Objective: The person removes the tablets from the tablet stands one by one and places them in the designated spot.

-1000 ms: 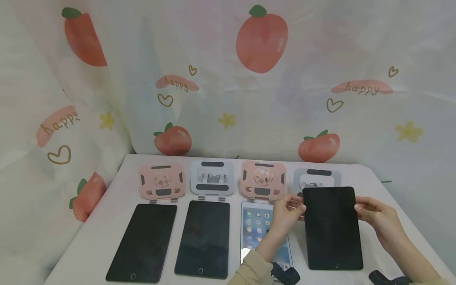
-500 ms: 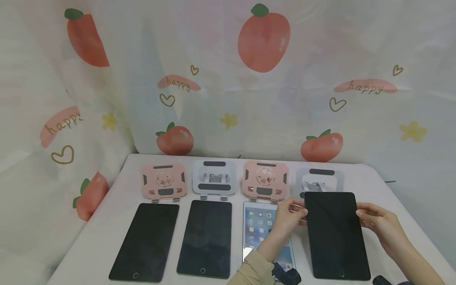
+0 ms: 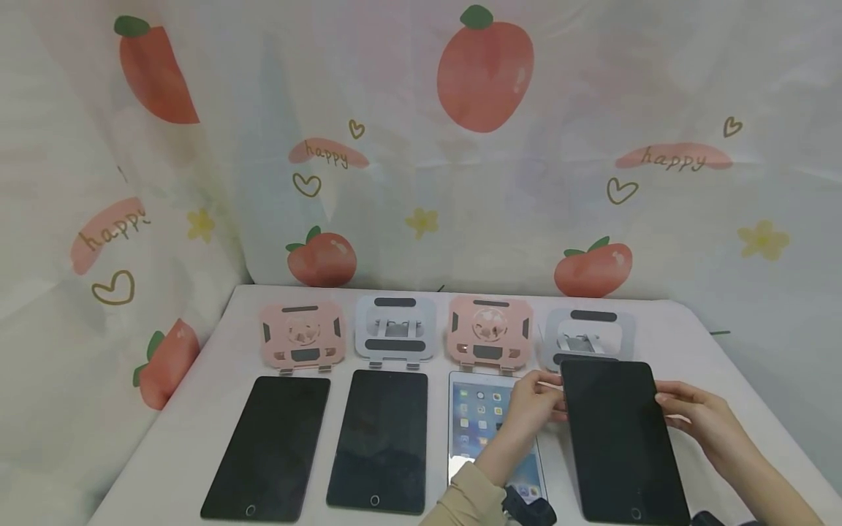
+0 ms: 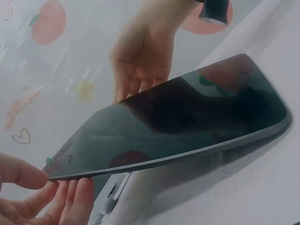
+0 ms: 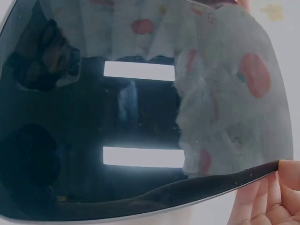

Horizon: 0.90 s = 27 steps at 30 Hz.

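A black-screened tablet with a round home button is held at the right of the head view. My left hand pinches its left edge near the far end, thumb above and fingers below. On the opposite edge my right hand grips it the same way. The far end is raised, and in the left wrist view the home-button end lies low, at or close to the white table. Behind this tablet a grey-blue tablet stand is partly covered. Beneath my left forearm lies a white tablet with its screen lit.
Two more black tablets lie flat on the left, one outermost and another beside it. Along the back of the table are a pink stand, a grey-blue stand and another pink stand. A fruit-print cloth hangs behind.
The held tablet has come nearer and lower, its home-button end now at the bottom of the head view. Both hands have moved with it, keeping their grip.
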Each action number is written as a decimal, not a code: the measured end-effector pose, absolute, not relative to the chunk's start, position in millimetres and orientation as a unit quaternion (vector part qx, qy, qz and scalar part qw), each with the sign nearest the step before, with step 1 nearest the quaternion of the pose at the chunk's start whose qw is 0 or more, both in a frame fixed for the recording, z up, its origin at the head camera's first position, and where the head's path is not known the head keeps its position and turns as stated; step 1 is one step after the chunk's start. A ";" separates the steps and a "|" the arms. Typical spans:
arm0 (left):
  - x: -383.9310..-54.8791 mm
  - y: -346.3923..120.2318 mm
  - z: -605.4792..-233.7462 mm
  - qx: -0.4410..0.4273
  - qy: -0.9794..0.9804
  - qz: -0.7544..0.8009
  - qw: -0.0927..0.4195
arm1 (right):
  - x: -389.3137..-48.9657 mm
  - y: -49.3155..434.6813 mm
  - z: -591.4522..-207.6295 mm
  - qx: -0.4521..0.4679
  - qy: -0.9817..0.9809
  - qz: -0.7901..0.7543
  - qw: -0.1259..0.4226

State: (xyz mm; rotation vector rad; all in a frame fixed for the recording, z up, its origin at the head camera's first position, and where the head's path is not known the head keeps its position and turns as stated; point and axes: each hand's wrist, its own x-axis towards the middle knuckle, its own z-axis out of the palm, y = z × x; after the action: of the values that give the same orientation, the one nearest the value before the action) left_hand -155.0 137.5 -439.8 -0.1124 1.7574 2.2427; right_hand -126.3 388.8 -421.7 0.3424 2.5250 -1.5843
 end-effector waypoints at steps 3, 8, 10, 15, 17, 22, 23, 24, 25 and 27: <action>-155.2 136.7 -439.2 -0.043 0.612 0.775 0.152 | -126.4 389.1 -422.1 0.107 0.844 -0.521 0.076; -155.2 135.7 -438.9 -0.044 0.617 0.770 0.157 | -127.3 389.2 -421.9 0.106 0.850 -0.509 0.083; -155.0 135.7 -439.3 -0.040 0.621 0.766 0.158 | -128.7 389.5 -420.8 0.109 0.853 -0.502 0.092; -155.4 135.8 -440.3 -0.040 0.626 0.761 0.165 | -132.4 388.7 -418.1 0.116 0.862 -0.481 0.113; -155.7 135.9 -441.1 -0.041 0.628 0.759 0.169 | -133.4 388.4 -417.8 0.122 0.863 -0.475 0.119; -155.5 136.6 -443.8 -0.035 0.635 0.752 0.172 | -134.1 389.2 -418.8 0.133 0.862 -0.471 0.133; -155.4 136.8 -444.2 -0.035 0.636 0.752 0.173 | -134.3 389.3 -419.2 0.134 0.861 -0.471 0.136; -155.4 137.0 -444.5 -0.035 0.636 0.751 0.173 | -134.5 389.4 -419.5 0.135 0.861 -0.470 0.139; -155.3 137.2 -444.7 -0.035 0.639 0.748 0.173 | -134.7 389.5 -419.9 0.136 0.861 -0.469 0.141; -155.3 137.5 -445.1 -0.031 0.647 0.741 0.175 | -135.2 389.7 -421.1 0.136 0.863 -0.464 0.145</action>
State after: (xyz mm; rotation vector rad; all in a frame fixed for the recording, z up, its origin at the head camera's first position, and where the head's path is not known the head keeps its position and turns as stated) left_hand -155.3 137.5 -445.1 -0.0892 1.8340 2.1009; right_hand -135.2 389.7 -421.1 0.3909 2.4855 -1.3377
